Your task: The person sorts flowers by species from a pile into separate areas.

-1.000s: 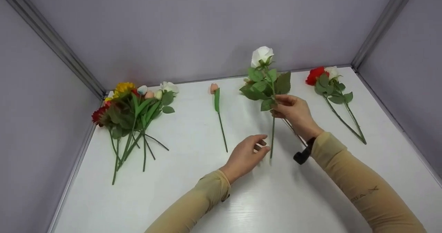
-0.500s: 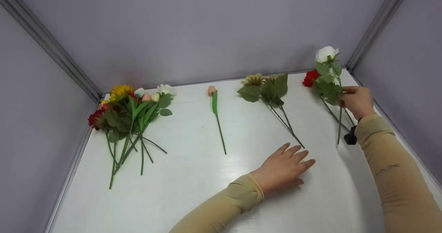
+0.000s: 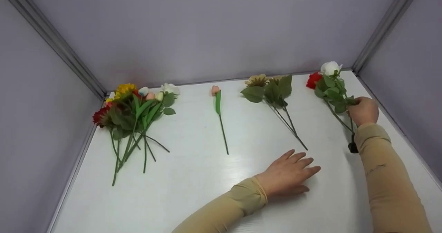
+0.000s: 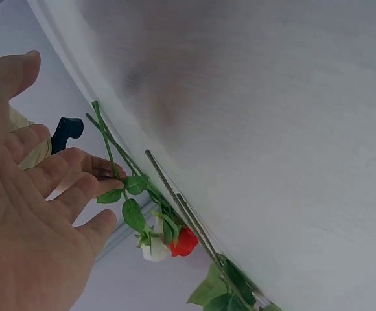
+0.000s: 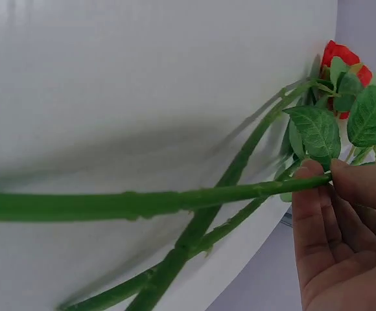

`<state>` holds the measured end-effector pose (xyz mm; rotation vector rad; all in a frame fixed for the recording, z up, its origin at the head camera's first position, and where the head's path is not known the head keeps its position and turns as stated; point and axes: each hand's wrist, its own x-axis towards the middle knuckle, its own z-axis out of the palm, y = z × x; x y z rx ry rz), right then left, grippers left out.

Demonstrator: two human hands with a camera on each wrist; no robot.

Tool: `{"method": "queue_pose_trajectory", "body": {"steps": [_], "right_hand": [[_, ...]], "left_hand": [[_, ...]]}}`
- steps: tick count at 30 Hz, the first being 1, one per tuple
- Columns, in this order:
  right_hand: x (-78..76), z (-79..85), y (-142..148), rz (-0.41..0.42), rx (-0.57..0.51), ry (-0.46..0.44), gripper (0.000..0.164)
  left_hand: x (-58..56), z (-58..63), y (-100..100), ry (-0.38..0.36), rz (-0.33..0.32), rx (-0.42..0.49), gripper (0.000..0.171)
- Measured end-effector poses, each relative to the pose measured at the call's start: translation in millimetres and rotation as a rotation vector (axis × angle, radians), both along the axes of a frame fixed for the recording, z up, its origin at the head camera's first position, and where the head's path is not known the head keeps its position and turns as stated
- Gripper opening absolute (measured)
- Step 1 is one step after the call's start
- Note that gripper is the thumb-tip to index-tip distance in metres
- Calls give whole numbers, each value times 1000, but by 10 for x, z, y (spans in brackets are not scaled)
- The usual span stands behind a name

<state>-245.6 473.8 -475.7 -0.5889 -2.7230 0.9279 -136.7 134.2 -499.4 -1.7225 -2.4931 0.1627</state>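
At the table's right side my right hand pinches the stem of a white rose between thumb and fingers. That rose lies over a red rose and mostly covers another white rose there. In the right wrist view the held stem runs across two crossing stems on the table. My left hand is spread palm down with nothing in it, just in front of the stem ends of the beige flowers. In the left wrist view its fingers are extended.
A single pink tulip lies mid-table. To the left is a pile of mixed flowers: yellow, dark red, white and tulips, with stems crossing. Grey panels wall in the white table at the back and sides.
My right hand has carried the white rose rightward from above the beige flowers and lowered it onto the red and white roses. My left hand has moved right and spread its fingers.
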Motion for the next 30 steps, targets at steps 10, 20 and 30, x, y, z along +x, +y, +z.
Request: {"method": "queue_pose_trajectory", "body": {"steps": [10,20,30], "right_hand": [[20,-136,-13,-19,60,22,36],[12,-176,-4,-14,52,27,35],[29,-83,-9,-2,29,-28,55]], "left_hand": [[-3,-19,-34,4,2,0,68],[-21,-44,-69,-21,1,6,67],[-25,-53,-100,-46,14,5,67]]}}
